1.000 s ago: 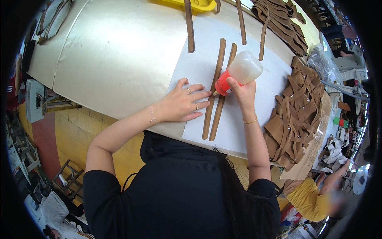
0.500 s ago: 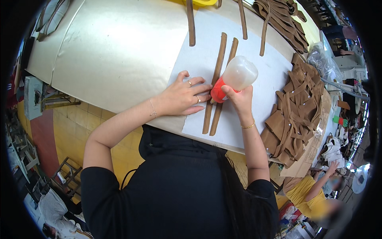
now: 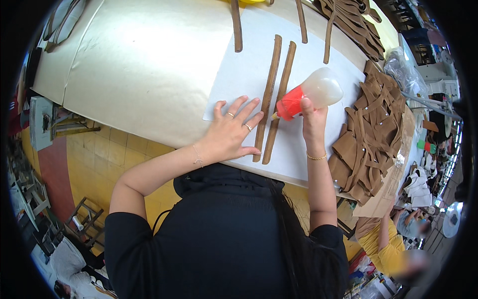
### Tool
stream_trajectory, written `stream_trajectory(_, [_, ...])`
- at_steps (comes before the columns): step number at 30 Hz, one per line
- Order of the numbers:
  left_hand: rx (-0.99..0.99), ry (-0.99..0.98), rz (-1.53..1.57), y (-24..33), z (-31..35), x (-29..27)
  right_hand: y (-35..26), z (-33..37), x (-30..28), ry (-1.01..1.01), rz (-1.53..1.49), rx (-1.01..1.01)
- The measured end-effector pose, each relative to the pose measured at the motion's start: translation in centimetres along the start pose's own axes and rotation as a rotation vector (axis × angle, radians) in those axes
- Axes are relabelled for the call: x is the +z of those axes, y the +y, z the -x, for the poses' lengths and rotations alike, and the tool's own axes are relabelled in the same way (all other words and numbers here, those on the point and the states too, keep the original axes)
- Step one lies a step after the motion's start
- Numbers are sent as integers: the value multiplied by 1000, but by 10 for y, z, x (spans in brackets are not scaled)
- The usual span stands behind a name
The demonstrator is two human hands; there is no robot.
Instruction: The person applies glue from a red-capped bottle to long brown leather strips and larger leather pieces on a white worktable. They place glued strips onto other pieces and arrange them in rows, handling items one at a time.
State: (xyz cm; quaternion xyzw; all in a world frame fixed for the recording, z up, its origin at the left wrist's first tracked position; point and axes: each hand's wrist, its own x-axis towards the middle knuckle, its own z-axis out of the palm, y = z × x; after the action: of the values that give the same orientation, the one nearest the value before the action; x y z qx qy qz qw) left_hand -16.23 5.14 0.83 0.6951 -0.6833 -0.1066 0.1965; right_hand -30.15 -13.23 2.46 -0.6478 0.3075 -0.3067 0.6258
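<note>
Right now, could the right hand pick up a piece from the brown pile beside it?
Probably not without freeing its grip: the right hand holds the bottle. The way looks free, with white paper between hand and brown pile.

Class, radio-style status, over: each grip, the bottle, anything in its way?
Left-hand grip open, spread, touching left brown strip. Right-hand grip shut around tilted bottle, nozzle at right brown strip. Nothing visible blocking nozzle; brown pile off right.

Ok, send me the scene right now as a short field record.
Left hand: fingers spread, thumb at the left brown strip's near end
Right hand: grips the red-and-translucent bottle
Nozzle: at the right brown strip; contact unclear
Surface: white sheet on table
Far right: piled brown pieces
</note>
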Motion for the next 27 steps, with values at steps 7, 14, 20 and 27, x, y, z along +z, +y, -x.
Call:
stream_trajectory(7, [-24, -136, 19, -4, -1, -10, 1, -1, 9, -43, 105, -15])
stream_trajectory(14, [-72, -125, 59, 2, 3, -6, 2, 5, 11, -77, 179, 31])
stream_trajectory(20, [-63, -149, 64, 0, 3, -6, 2, 17, 10, -132, 197, 89])
stream_trajectory(27, [-61, -144, 91, 0, 2, -8, 5, 32, 15, -130, 125, 16])
